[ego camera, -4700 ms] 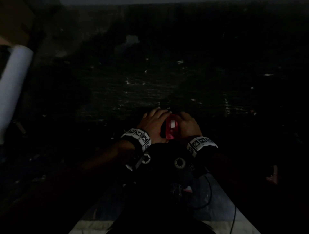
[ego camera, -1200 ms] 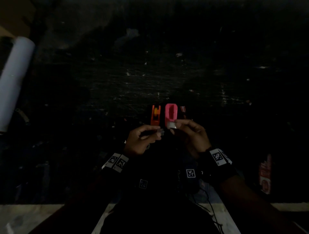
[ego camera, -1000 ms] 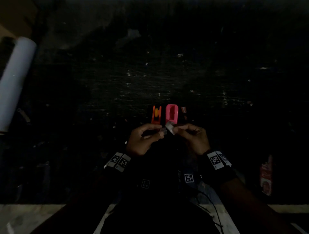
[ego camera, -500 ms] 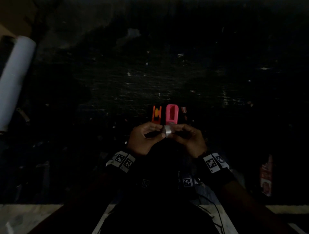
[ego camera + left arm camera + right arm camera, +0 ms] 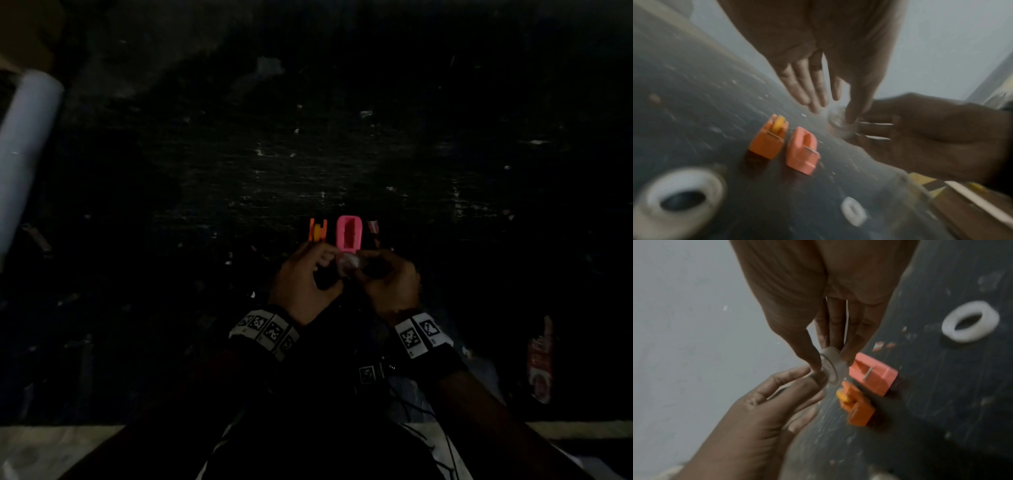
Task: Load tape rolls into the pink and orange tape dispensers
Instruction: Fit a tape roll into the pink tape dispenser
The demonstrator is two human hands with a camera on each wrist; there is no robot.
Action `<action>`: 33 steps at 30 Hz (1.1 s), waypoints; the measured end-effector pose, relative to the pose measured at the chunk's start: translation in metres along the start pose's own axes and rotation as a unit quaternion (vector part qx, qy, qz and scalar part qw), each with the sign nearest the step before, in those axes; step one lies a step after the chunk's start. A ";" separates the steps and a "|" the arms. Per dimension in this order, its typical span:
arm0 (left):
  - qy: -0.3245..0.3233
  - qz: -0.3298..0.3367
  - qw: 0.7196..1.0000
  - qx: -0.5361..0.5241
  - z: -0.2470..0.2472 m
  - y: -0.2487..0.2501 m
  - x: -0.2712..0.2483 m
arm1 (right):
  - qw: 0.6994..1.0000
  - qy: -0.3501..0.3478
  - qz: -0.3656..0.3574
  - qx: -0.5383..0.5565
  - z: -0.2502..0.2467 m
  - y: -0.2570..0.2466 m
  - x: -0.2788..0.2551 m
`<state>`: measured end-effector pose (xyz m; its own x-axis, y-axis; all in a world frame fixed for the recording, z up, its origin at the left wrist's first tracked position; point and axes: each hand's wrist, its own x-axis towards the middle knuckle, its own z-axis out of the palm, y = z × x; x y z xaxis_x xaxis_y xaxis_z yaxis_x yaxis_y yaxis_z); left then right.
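Both hands' fingers pinch a clear tape roll (image 5: 831, 368); pink dispenser (image 5: 348, 235) empty (orange dispenser (image 5: 318, 231) loaded)

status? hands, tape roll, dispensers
Right hand pinches clear tape roll; left hand pinches at it. Pink dispenser empty, orange dispenser loaded. Nothing in the way.

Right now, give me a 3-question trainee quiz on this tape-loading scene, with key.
1. True or false: the orange dispenser already holds a yellow roll.
2. Which hand grips the clear tape roll? A) left B) right C) both
3. Fill in: the pink dispenser's slot is ____.

Key: 1 true. 2 C: left hand and right hand pinch it together. 3 empty.
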<state>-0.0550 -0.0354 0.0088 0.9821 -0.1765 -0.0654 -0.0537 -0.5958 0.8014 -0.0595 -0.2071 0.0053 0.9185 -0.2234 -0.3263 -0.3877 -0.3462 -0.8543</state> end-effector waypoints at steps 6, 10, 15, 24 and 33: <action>-0.065 0.008 0.980 0.188 -0.008 -0.020 0.048 | 0.997 0.035 0.018 -0.065 -0.012 0.010 0.011; -0.148 0.040 0.952 0.266 0.000 -0.027 0.085 | 0.991 0.045 0.034 -0.120 -0.018 0.007 0.021; -0.195 0.069 0.930 0.303 0.014 -0.034 0.108 | 0.986 0.076 0.056 -0.139 -0.010 0.001 0.041; -0.200 0.051 0.942 0.265 0.018 -0.041 0.114 | 0.981 0.065 0.029 -0.179 0.021 -0.013 0.076; -0.190 0.058 0.945 0.260 0.017 -0.044 0.116 | 0.978 0.059 0.015 -0.198 0.038 -0.016 0.087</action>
<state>0.0579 -0.0436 -0.0441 0.8337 -0.4745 -0.2825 -0.3365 -0.8421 0.4214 0.0297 -0.1863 -0.0250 0.8997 -0.3351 -0.2797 -0.4360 -0.6588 -0.6131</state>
